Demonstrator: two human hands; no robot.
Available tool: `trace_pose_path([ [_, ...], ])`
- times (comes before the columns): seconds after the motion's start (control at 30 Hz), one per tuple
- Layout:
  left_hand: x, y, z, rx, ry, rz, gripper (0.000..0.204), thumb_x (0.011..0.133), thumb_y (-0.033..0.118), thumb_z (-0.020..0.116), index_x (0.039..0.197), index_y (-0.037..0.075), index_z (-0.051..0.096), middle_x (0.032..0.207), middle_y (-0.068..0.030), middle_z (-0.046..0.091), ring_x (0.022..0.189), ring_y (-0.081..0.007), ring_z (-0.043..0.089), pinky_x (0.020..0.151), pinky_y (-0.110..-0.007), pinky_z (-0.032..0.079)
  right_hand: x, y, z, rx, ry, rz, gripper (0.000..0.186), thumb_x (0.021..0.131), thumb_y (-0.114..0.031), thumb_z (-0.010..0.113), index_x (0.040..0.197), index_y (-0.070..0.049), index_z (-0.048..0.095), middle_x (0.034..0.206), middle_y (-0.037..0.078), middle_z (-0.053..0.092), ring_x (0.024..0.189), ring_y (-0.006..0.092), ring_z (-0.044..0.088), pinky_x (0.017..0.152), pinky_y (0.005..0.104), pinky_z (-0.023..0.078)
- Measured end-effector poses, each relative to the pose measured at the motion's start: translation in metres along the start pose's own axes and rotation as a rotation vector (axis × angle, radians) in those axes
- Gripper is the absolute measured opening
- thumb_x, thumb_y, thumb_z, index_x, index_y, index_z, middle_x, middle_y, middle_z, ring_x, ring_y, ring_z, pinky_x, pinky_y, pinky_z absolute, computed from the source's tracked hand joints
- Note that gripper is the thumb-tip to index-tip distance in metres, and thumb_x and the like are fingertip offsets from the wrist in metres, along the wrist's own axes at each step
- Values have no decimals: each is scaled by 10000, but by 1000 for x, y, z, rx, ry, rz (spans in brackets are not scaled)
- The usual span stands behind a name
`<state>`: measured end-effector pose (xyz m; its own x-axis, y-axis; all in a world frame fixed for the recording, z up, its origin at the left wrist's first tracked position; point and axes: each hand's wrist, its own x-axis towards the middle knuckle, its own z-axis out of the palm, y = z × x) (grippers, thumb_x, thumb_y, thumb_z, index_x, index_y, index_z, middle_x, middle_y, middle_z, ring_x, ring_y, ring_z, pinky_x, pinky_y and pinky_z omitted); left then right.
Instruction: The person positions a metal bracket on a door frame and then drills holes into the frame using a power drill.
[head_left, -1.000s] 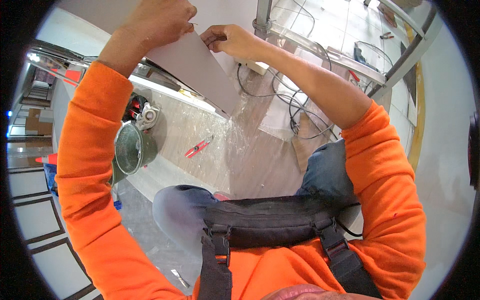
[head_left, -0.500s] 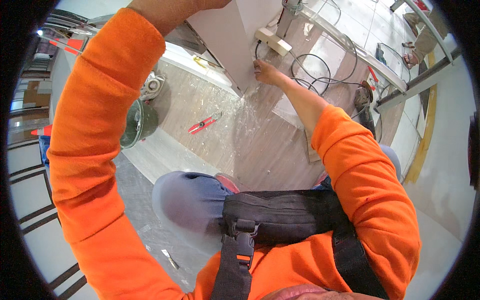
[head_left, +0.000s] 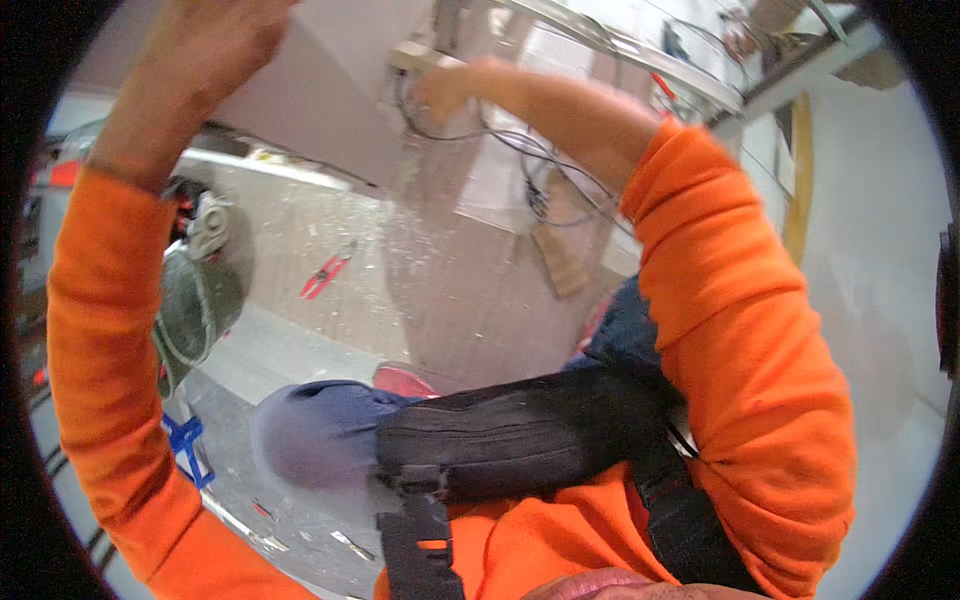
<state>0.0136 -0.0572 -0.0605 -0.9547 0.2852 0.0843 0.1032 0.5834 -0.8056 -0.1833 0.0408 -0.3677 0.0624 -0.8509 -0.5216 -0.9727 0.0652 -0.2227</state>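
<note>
My left hand (head_left: 215, 55) is at the upper left against the face of a large pale panel (head_left: 310, 110), its fingers smeared and partly cut off by the picture's edge. Farther right, my right hand (head_left: 445, 95) is at the cream extension socket box (head_left: 425, 57) and its dark cable (head_left: 540, 150). Motion blur hides how those fingers are set and whether they grip anything. The panel's lower corner is just above the wood-look floor (head_left: 450, 320). Red-handled pliers (head_left: 325, 272) lie on that floor, in front of the panel.
A dark green bucket (head_left: 205, 300) stands at the left, below a whitish rounded object (head_left: 210, 225). Metal frame bars (head_left: 640, 55) cross the upper right. A brown board piece (head_left: 560, 260) lies on the floor. A blue object (head_left: 188, 448) is beside my left sleeve.
The view has swung to the right, so floor things appear farther left. My right hand has gone from the panel's edge to the socket box and cable. More of my left hand shows.
</note>
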Motion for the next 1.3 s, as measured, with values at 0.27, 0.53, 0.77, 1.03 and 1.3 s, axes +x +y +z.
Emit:
trace_pose_path([
  [0.27, -10, 17, 8, 3, -218, -142, 250, 961, 185, 562, 1149, 68, 680, 1233, -146, 657, 1289, -308, 544, 1188, -470, 342, -226, 30, 28, 250, 706, 255, 228, 944, -248, 650, 1038, -43, 686, 933, 158, 728, 818, 317, 710, 740, 413, 555],
  [0.53, -41, -15, 13, 136, -229, -58, 288, 1038, 264, 524, 1099, 9, 642, 1167, -165, 639, 1229, -333, 567, 1147, -474, 374, -218, -39, 209, 535, 1242, 598, 338, 836, -191, 757, 1121, -89, 606, 1056, 146, 671, 1006, 350, 664, 872, 453, 531],
  [0.77, 3, 17, -7, 73, -322, -147, 306, 1046, 300, 512, 1003, 19, 626, 1094, -143, 641, 1150, -298, 581, 1164, -460, 331, -248, 20, 236, 1839, 1463, 1114, 423, 867, -113, 670, 1253, 12, 552, 829, 116, 655, 729, 301, 651, 674, 403, 541],
  [1.03, -11, 7, 17, 32, -261, -116, 306, 1047, 304, 512, 1008, 20, 619, 1079, -133, 623, 1136, -282, 569, 1168, -454, 324, -204, -103, 242, 1131, 522, 34, 303, 943, -193, 635, 1233, -122, 686, 1036, 154, 739, 893, 288, 715, 782, 403, 564],
  [1.3, -17, 0, 17, 30, -142, -84, 282, 1039, 285, 524, 999, 20, 611, 1065, -136, 615, 1135, -291, 568, 1160, -454, 338, -224, -88, 219, 1205, 28, -225, 291, 974, -322, 656, 1117, -87, 750, 1043, 131, 753, 891, 250, 711, 827, 402, 560],
])
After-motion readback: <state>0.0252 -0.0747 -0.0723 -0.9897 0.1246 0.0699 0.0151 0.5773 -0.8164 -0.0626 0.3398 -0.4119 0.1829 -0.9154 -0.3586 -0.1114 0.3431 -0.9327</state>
